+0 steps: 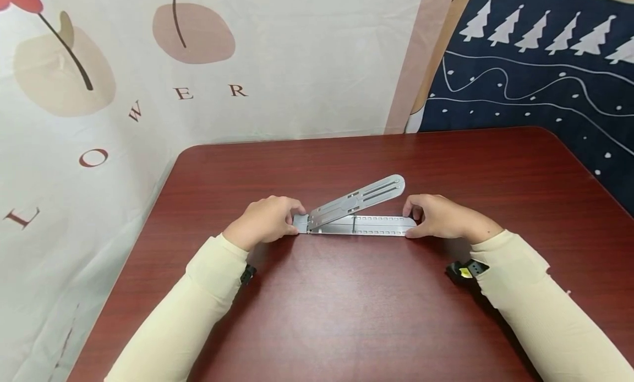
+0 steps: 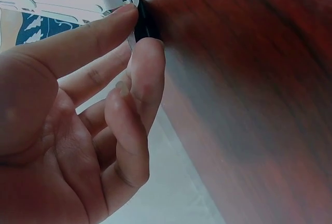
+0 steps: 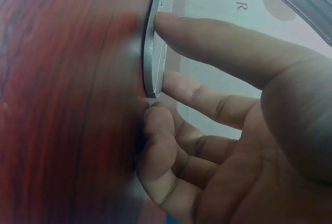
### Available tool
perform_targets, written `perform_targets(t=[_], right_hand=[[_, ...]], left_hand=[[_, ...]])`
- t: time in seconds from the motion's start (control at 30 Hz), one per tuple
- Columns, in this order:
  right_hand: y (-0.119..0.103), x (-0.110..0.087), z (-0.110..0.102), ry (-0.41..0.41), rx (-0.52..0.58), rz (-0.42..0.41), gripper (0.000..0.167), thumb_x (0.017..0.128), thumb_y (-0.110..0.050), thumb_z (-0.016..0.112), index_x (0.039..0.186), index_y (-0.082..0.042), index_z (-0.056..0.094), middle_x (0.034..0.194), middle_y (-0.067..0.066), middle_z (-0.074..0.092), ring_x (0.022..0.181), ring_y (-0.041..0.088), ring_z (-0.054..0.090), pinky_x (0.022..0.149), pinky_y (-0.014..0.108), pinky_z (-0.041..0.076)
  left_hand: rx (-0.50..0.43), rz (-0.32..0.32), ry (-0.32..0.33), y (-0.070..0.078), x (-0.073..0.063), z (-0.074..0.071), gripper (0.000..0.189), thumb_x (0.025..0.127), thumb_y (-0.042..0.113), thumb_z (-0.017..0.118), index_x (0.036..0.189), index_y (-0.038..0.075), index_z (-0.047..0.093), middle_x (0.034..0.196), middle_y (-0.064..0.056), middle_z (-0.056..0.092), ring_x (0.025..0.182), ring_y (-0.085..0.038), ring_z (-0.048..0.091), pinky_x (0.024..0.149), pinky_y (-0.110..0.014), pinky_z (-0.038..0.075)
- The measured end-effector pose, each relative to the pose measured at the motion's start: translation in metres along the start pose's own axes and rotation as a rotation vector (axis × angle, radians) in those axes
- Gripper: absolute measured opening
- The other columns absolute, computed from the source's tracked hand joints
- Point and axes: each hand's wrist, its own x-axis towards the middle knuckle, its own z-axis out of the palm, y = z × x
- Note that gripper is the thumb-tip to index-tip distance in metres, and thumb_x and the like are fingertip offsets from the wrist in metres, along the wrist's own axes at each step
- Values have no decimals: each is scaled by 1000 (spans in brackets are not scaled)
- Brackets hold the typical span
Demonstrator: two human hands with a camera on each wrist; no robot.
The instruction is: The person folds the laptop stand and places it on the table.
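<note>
Table (image 1: 337, 316): dark red wood grain, backed by a pale lettered cloth (image 1: 307, 63) and a navy cloth (image 1: 540, 90) printed with white trees.
Metal stand (image 1: 359, 200): near the table's middle, base plate (image 1: 381, 226) running lengthwise between the hands, hinged arm (image 1: 378, 192) tilted up from the left end, its tip free.
Hold: both ends gripped, probably to keep the plate level and steady while leaving the arm clear.
Left hand (image 1: 264, 219): thumb and fingertips pinch the hinge end.
Right hand (image 1: 443, 217): thumb and forefinger pinch the rounded end, parted about the plate's width; remaining fingers curl loosely.
</note>
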Motion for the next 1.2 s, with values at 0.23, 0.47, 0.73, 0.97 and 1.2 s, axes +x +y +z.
perform_targets(t=[0.23,0.47,0.73,0.97,1.2], right_hand=[[-1,0,-1,-25,15,28,29,76,-12,83,95,-5,63,79,6,59,70,15,50,60,27,41],[-3,-2,-1,-37,22,35,17,81,-9,78,91,-5,65,75,2,58,67,14,50,58,25,40],[-5,-3,1,-68,31,40,12,82,-7,76,88,-6,66,74,2,58,65,13,50,56,25,40],[-7,-5,2,-78,36,37,13,81,-7,78,86,-8,66,72,1,57,64,13,49,55,25,40],[-11,-6,5,-80,37,14,15,77,-9,80,81,-9,65,70,-1,57,64,12,50,57,24,41]], left_hand=[[-1,-21,5,0,4,-1,42,85,22,80,125,23,67,83,7,65,82,-11,62,77,-40,49],[-33,-46,23,-2,9,-1,40,87,20,78,125,21,65,82,8,68,81,-11,64,78,-41,50],[-58,-63,39,-3,14,-2,40,87,16,76,125,20,65,82,6,70,80,-12,64,77,-38,49],[-98,-62,47,-6,19,-3,39,88,17,75,125,17,64,83,6,73,72,-9,65,77,-38,49],[-120,-76,68,-7,24,-3,42,89,17,73,129,17,61,85,6,74,77,-11,68,84,-43,51]])
